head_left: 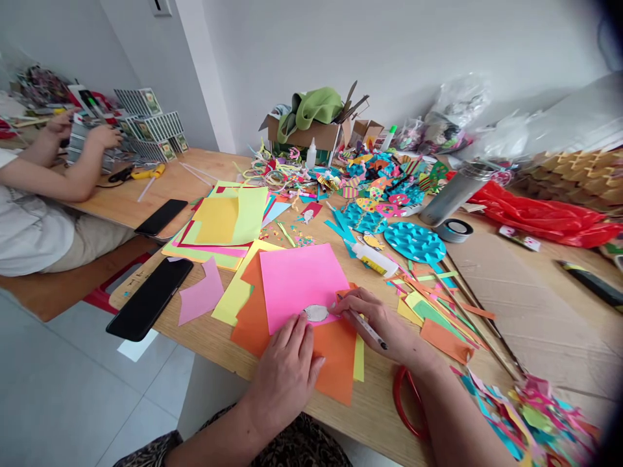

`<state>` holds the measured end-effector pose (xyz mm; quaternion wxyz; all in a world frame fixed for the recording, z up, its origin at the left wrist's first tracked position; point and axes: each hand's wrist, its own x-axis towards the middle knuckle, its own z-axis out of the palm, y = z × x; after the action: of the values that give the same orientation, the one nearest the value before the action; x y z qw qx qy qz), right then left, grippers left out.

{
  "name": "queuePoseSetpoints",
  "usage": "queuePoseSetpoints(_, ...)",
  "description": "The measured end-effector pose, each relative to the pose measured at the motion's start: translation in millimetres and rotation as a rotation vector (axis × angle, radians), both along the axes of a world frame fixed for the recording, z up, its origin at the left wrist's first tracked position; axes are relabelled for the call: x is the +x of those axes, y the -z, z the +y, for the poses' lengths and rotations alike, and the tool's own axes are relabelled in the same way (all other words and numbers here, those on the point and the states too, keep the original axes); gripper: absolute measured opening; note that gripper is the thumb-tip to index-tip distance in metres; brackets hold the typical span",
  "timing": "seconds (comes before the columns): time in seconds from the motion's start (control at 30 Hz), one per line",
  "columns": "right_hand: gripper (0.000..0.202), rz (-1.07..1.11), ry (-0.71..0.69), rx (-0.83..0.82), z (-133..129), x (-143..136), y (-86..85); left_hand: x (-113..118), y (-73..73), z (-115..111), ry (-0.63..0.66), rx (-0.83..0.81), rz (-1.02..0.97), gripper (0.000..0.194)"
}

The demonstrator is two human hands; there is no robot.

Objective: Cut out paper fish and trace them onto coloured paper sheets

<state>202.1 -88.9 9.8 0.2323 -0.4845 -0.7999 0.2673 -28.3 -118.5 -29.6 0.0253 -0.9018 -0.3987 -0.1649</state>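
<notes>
A pink sheet [302,279] lies on top of orange paper [335,370] and yellow paper at the table's front. On its lower part is a small pale oval cutout [316,313]. My left hand [291,360] rests flat, fingers spread a little, over the lower edge of the sheets, with fingertips beside the cutout. My right hand [374,318] is closed around a white pen [367,329], whose tip is at the cutout's right end. The exact tip contact is partly hidden by the fingers.
Red-handled scissors [406,402] lie under my right forearm. Two black phones [150,298] and stacked coloured paper [219,220] are on the left. Behind are a glue bottle [374,259], blue paper discs [415,242], and a steel flask [455,194]. Another person's hands [104,137] work at far left.
</notes>
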Motion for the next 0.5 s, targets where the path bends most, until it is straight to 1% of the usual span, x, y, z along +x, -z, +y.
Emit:
queuePoseSetpoints(0.3,0.026,0.018,0.019,-0.007,1.0,-0.4,-1.4,-0.1,2.7,-0.5,-0.008,0.012,-0.012,0.047)
queuePoseSetpoints(0.5,0.027,0.011,0.017,-0.014,1.2,0.7,0.0,0.4,0.3,-0.7,-0.005,0.020,0.001,0.047)
